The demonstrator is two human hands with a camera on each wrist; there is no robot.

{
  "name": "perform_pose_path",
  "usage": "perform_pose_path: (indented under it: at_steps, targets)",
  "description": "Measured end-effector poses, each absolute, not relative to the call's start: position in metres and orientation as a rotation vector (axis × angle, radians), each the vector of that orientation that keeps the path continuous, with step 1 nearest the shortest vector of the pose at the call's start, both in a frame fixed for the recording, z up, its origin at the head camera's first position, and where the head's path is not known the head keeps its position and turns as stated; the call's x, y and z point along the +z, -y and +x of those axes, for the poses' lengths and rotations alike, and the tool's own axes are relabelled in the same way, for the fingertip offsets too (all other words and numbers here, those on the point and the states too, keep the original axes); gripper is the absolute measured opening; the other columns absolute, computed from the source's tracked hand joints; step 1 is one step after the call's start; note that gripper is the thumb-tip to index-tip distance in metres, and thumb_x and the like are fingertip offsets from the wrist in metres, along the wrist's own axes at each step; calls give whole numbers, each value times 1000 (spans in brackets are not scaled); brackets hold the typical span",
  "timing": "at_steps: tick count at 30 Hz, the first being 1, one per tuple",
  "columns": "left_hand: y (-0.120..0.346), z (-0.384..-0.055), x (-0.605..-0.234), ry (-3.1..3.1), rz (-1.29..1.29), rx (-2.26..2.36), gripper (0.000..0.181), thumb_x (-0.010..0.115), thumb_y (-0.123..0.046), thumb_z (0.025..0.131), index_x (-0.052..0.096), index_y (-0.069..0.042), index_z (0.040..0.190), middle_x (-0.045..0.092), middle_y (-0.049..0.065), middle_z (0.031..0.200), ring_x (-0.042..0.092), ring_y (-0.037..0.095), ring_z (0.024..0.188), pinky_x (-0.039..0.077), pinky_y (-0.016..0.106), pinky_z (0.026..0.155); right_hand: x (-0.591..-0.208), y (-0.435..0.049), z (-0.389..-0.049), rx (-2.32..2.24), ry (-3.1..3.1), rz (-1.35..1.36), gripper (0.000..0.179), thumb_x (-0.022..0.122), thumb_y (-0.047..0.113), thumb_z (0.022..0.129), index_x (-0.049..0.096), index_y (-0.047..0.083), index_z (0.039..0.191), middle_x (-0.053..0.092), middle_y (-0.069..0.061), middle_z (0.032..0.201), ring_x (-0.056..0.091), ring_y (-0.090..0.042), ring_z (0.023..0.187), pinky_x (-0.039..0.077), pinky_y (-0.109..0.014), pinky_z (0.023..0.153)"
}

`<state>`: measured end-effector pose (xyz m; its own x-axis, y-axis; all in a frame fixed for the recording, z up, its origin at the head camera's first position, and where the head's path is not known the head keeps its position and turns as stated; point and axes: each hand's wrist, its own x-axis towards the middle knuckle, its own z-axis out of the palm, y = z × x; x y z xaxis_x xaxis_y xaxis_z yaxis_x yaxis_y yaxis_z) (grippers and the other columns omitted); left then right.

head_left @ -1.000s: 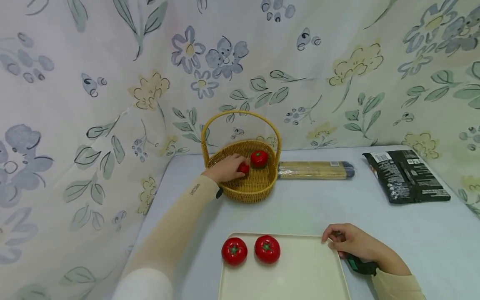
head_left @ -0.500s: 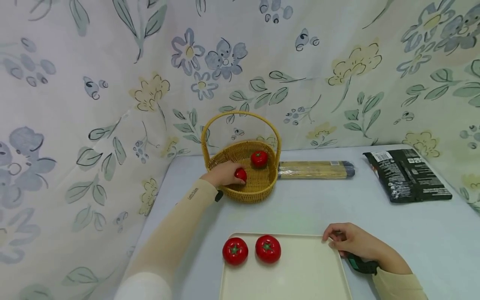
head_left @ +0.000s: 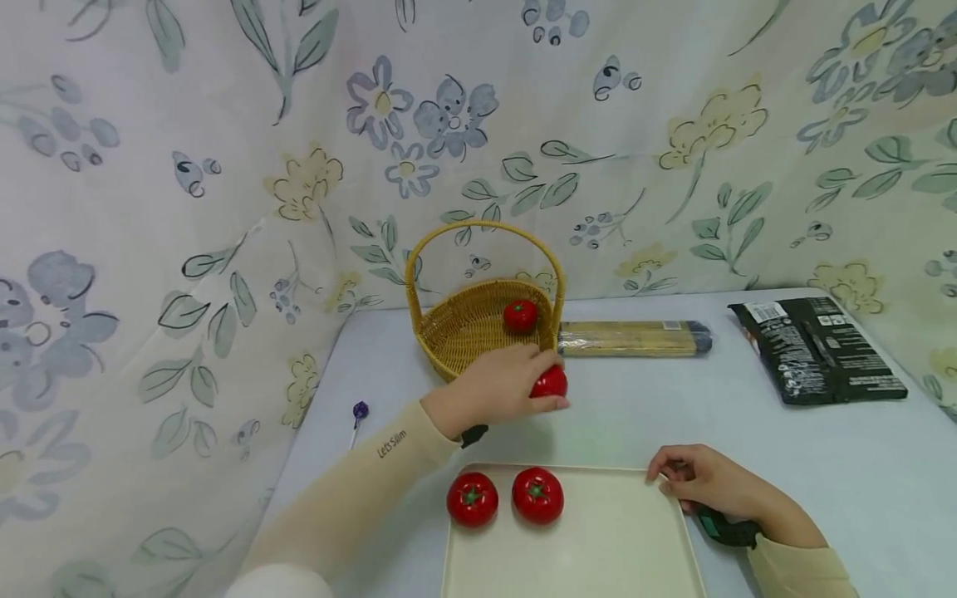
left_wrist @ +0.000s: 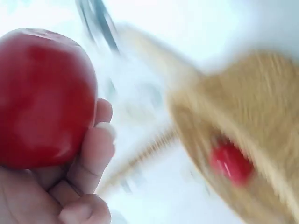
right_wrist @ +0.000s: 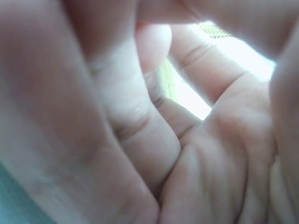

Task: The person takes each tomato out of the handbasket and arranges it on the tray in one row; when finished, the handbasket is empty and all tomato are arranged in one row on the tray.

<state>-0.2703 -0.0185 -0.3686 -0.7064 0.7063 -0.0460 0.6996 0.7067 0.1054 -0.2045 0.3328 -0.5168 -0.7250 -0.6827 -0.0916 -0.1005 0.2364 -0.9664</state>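
My left hand (head_left: 501,384) grips a red tomato (head_left: 552,382) in front of the basket's right side, above the table. That tomato (left_wrist: 44,98) fills the left of the left wrist view, fingers curled round it. Another tomato (head_left: 520,316) lies inside the woven yellow basket (head_left: 459,328), which has a tall arched handle. Two more tomatoes, one at the left (head_left: 473,500) and one beside it (head_left: 537,496), sit along the far edge of the cream tray (head_left: 606,540). With curled fingers my right hand (head_left: 706,480) pinches the tray's far right corner; the right wrist view shows mostly fingers and palm.
Behind the basket's right side lies a long plastic-wrapped yellowish bundle (head_left: 628,339). A black printed package (head_left: 818,353) rests at the far right. On the left is a purple-topped lollipop (head_left: 360,411), partly covered by the sleeve. Floral cloth (head_left: 598,183) hangs behind the table.
My left hand has lifted the tomato out of the basket and moved right and towards me. The lollipop has come into view beside the sleeve. My right hand stays at the tray corner.
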Motion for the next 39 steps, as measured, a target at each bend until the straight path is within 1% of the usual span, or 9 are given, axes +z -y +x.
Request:
perform_pose_path:
  at_steps: [2, 5, 9, 16, 21, 27, 33, 37, 39]
  targets:
    - [7, -255, -374, -2757, 1324, 37, 55, 61, -59, 101, 56, -24, 143, 62, -2, 117, 57, 12, 102, 52, 25, 83, -517, -332, -205, -1511, -2012, -711, 13, 60, 0, 104, 66, -2, 116, 49, 0, 84, 57, -11, 61, 55, -29, 54]
    - [-8, -236, -381, -2634, 1506, -73, 53, 68, -53, 98, 56, -29, 143, 62, -6, 122, 57, 10, 106, 48, 23, 90, -517, -332, -205, -1505, -2014, -693, 13, 60, 0, 104, 66, -2, 116, 49, -1, 84, 58, -11, 61, 56, -29, 55]
    - [-23, -219, -389, -2498, 1609, -176, 57, 75, -51, 94, 55, -33, 144, 60, -10, 128, 56, 8, 110, 47, 24, 95, -515, -332, -204, -1502, -2015, -661, 14, 60, 0, 105, 66, -3, 117, 49, -3, 85, 57, -12, 61, 55, -29, 55]
    - [-37, -204, -408, -2439, 1653, -336, 60, 79, -55, 90, 55, -38, 143, 59, -14, 129, 55, 6, 110, 46, 23, 94, -513, -332, -204, -1502, -2022, -672, 13, 60, 0, 105, 66, -2, 116, 49, -2, 84, 57, -14, 59, 55, -29, 55]
    - [-41, -199, -422, -2438, 1665, -407, 65, 80, -57, 88, 54, -37, 145, 59, -14, 128, 55, 5, 110, 46, 22, 94, -514, -331, -204, -1512, -2008, -686, 13, 59, -1, 105, 66, -3, 116, 49, -1, 83, 56, -13, 59, 55, -29, 54]
    - [-45, -196, -431, -2423, 1631, -480, 82, 79, -65, 84, 46, -34, 153, 58, -14, 131, 56, 5, 114, 47, 22, 94, -514, -331, -204, -1512, -2011, -664, 13, 60, 0, 104, 66, -3, 116, 48, -2, 83, 56, -11, 60, 55, -28, 55]
    - [-44, -195, -432, -2410, 1619, -497, 92, 78, -68, 82, 41, -33, 158, 57, -14, 131, 56, 4, 113, 47, 22, 92, -514, -331, -203, -1515, -2014, -670, 13, 61, 0, 104, 66, -3, 116, 48, -2, 83, 56, -11, 60, 55, -29, 55]
    - [-41, -198, -427, -2393, 1620, -479, 101, 78, -70, 81, 31, -36, 164, 56, -15, 131, 56, 4, 112, 47, 22, 89, -514, -331, -203, -1503, -2026, -678, 13, 61, 0, 104, 66, -2, 116, 48, -2, 82, 57, -11, 60, 55, -29, 55]
    - [-40, -199, -425, -2390, 1627, -489, 100, 78, -70, 82, 31, -38, 164, 56, -15, 130, 56, 4, 111, 47, 21, 87, -513, -331, -203, -1499, -2030, -683, 13, 61, 0, 104, 66, -2, 115, 48, -1, 82, 57, -11, 60, 55, -29, 55]
